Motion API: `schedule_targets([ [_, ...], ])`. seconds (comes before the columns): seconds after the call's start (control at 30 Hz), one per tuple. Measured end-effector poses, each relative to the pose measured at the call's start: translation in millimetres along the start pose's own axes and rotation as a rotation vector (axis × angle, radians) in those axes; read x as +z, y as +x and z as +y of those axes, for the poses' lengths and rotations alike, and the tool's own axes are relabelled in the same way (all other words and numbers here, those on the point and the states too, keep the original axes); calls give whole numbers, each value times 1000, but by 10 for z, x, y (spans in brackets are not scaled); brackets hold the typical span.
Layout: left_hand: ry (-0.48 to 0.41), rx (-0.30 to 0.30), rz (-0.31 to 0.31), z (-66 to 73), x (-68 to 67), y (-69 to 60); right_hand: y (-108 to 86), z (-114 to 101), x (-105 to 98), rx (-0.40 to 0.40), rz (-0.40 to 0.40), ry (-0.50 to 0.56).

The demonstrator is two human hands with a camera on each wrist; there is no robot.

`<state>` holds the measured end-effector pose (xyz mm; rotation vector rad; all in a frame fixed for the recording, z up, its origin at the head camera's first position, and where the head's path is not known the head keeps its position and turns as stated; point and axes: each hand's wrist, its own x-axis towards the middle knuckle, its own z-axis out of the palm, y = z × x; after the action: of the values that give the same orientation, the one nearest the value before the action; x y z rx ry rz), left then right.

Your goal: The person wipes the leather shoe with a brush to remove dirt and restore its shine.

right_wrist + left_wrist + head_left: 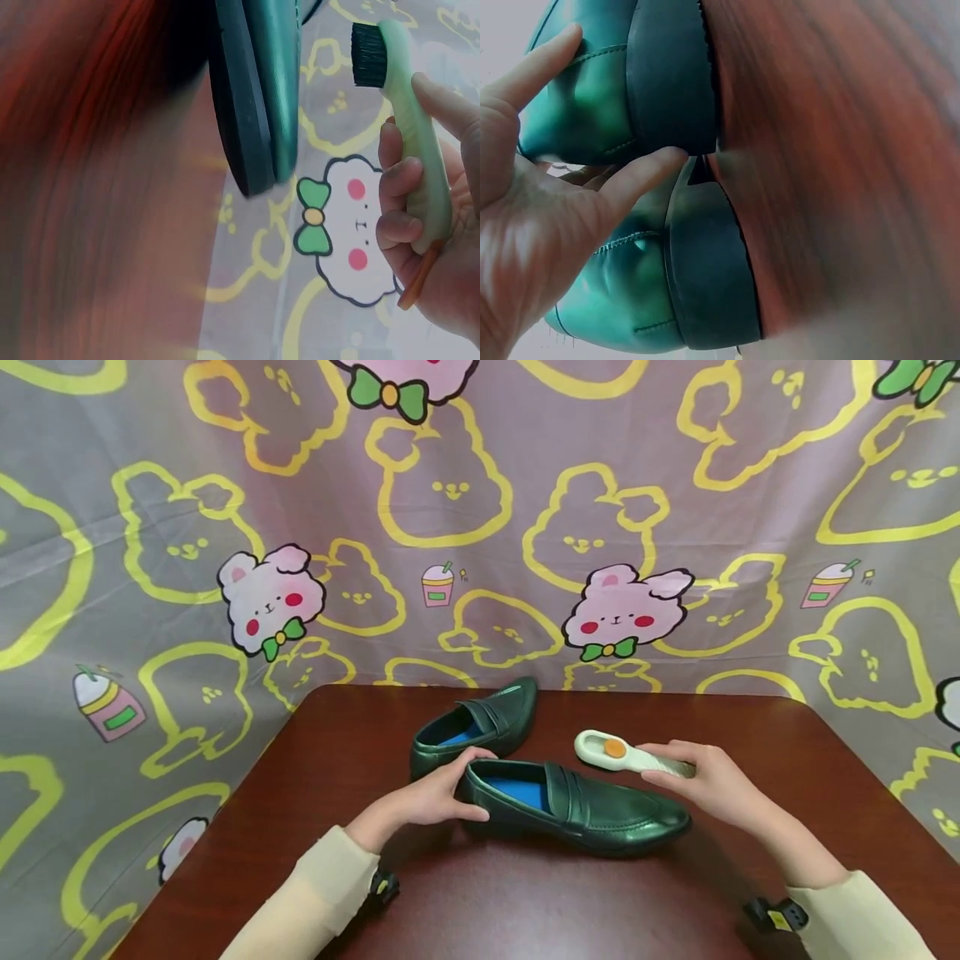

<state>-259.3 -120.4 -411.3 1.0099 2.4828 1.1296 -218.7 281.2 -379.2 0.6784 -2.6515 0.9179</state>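
Observation:
A glossy dark green loafer point(615, 814) with a blue insole sits on the table. My left hand point(438, 793) grips its heel, thumb on the near side and fingers on the far side. In the left wrist view, thumb and fingers straddle the heel of this near loafer point(592, 105), and the second heel point(712, 270) stands beside it. Behind it is the matching loafer point(506, 714). To the right, my right hand point(708, 777) holds a pale green brush point(600, 750) with an orange button. Its dark bristles point(369, 56) show in the right wrist view, apart from the shoe.
The reddish-brown wooden table point(562, 902) carries both shoes. A curtain point(480, 568) printed with cartoon bears and drink cups hangs behind the table and along its sides. A thin orange-brown strap point(420, 277) hangs from the brush handle's end.

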Motion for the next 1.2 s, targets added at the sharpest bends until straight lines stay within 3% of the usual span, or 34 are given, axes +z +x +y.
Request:
schedule_targets([
  [0.27, 17, -32, -39, 27, -74, 11, -204, 17, -161, 33, 37, -37],
  [0.47, -236, -113, -73, 36, -87, 34, -307, 41, -235, 41, 71, -58],
  [0.53, -279, -119, -70, 43, -83, 62, -331, 56, -250, 46, 82, -67],
  [1.0, -307, -76, -40, 46, -3, 139, -470, 152, -302, 42, 98, -99],
  [1.2, -161, -24, 0, 68, 24, 95, -504, 167, -332, 67, 96, -95],
])
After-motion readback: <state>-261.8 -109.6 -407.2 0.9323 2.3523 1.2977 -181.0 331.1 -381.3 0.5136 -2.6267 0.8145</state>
